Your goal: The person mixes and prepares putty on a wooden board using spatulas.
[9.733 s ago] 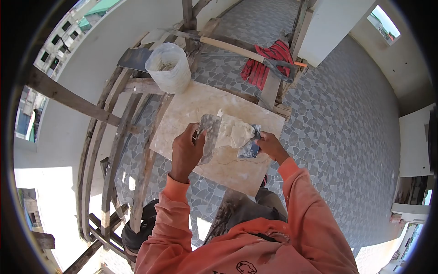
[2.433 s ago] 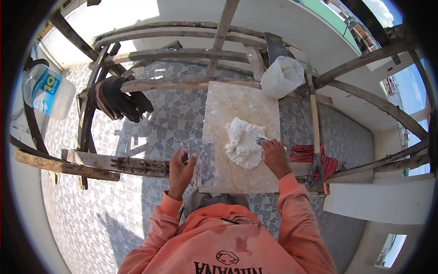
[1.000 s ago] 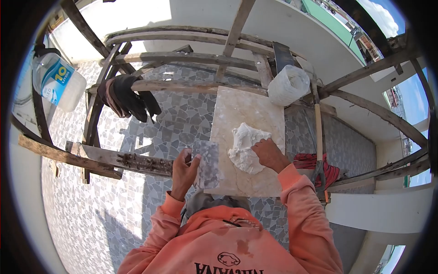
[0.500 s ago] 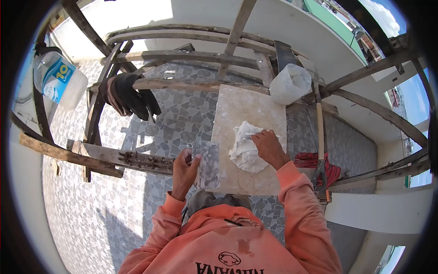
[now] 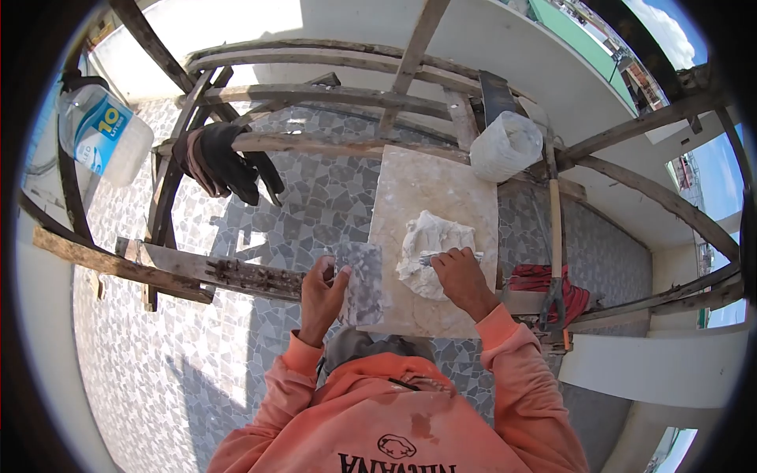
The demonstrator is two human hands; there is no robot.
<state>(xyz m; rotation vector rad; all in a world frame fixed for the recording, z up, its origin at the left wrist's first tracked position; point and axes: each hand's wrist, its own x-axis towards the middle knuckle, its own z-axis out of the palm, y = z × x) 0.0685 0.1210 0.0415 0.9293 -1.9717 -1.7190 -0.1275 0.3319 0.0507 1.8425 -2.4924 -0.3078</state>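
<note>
Working white plaster on a marble tile atop a timber scaffold.

Left hand (image 5: 322, 293) clasped on a flat steel trowel (image 5: 360, 282) at the tile's (image 5: 426, 189) near left edge; right hand (image 5: 462, 277) gripping a small putty knife (image 5: 441, 256), blade in the plaster heap (image 5: 432, 251) mid-tile. Best done with shallow scoops, folding inward, keeping the heap off the edges and clear of the white bucket (image 5: 506, 145) at the far right.

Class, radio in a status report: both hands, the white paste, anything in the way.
Left hand grips flat metal plate. Right hand works small blade in white paste on marble slab. Bucket at slab's far corner, apart.
</note>
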